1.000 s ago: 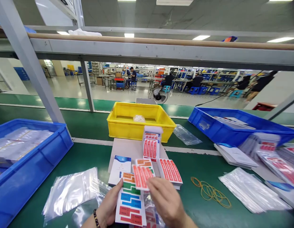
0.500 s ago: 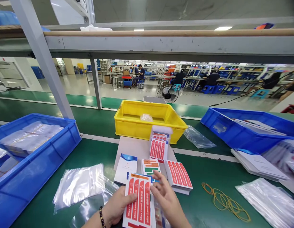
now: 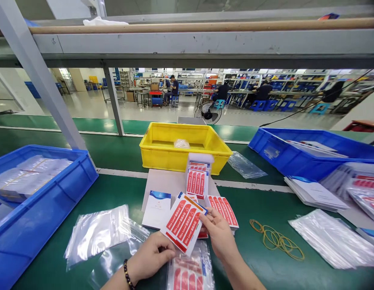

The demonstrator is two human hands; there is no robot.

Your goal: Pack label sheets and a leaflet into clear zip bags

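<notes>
My right hand pinches the right corner of a few label sheets, tilted and printed with red "Max Level" and "Min Level" strips. At their lower left edge is my left hand, its fingers curled and the tips hidden behind the sheets. Below lies a clear plastic bag with red-printed sheets inside. Beyond the hands are a stack of white booklets, a stack of red label sheets and more red labels leaning in a pale holder.
A yellow bin stands behind. Blue bins stand left and right. Clear bags lie left; rubber bands, more bags and booklets lie right. A metal post rises at the left.
The label sheets have tilted and moved up, and the right hand now pinches their corner. The left thumb has come off their face. The filled bag below shows more; the view has shifted slightly.
</notes>
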